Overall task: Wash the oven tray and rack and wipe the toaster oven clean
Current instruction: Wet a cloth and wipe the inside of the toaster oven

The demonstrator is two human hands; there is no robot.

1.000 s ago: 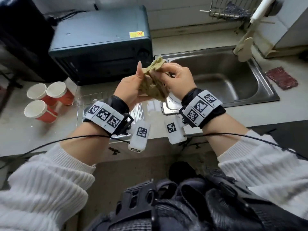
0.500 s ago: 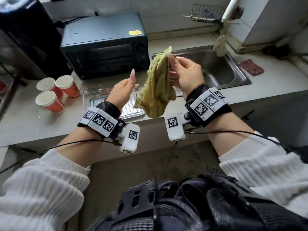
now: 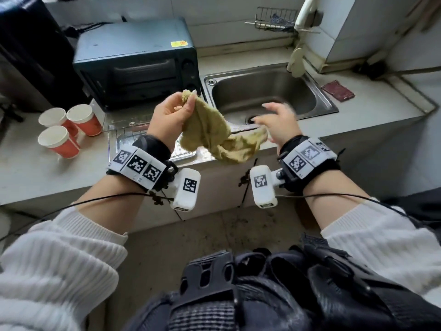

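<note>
A pale bench (image 3: 28, 168) fills the view. At 11 o'clock on it sits a dark toaster oven (image 3: 137, 60), door shut. At 1 o'clock is a steel sink (image 3: 265, 94). Below the oven, a metal oven tray (image 3: 119, 145) lies flat on the bench. Three red paper cups (image 3: 64, 130) stand at 9 o'clock. A yellow-green cloth (image 3: 212, 134) hangs centre frame; the left hand (image 3: 170, 118) pinches its top corner, and the blurred right hand (image 3: 279, 125), fingers spread, touches its lower end.

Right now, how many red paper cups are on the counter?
3, clustered left of the dark toaster oven: one at the back left, one at the back right, one nearest. None appears hidden.
</note>
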